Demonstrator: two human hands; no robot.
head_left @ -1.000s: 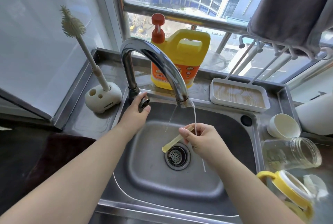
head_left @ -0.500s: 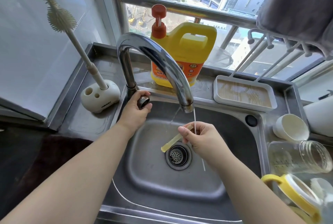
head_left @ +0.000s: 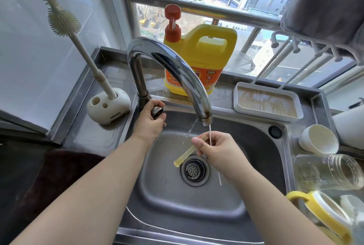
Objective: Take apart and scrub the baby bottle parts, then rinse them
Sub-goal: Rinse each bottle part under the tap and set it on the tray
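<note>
My right hand (head_left: pixel 218 151) pinches a pale yellow straw tube (head_left: pixel 185 155) over the sink drain (head_left: pixel 195 170), together with a thin white stick (head_left: pixel 210 138) that pokes out above and below the fingers. A thin stream of water falls from the tap spout (head_left: pixel 204 119) just above that hand. My left hand (head_left: pixel 150 122) grips the tap handle knob (head_left: pixel 157 111) at the tap's base. The clear bottle body (head_left: pixel 327 171) lies on its side right of the sink. A yellow collar with handles (head_left: pixel 319 211) lies in front of it.
A white bottle brush (head_left: pixel 65 22) stands in its holder (head_left: pixel 108 105) left of the tap. A yellow detergent jug (head_left: pixel 199 57) stands behind the tap. A white drying tray (head_left: pixel 266 100) and a white cap (head_left: pixel 319 139) lie at the back right. A grey cloth (head_left: pixel 327 8) hangs above.
The view has tilted slightly; both hands keep their places. The water stream from the spout stays thin.
</note>
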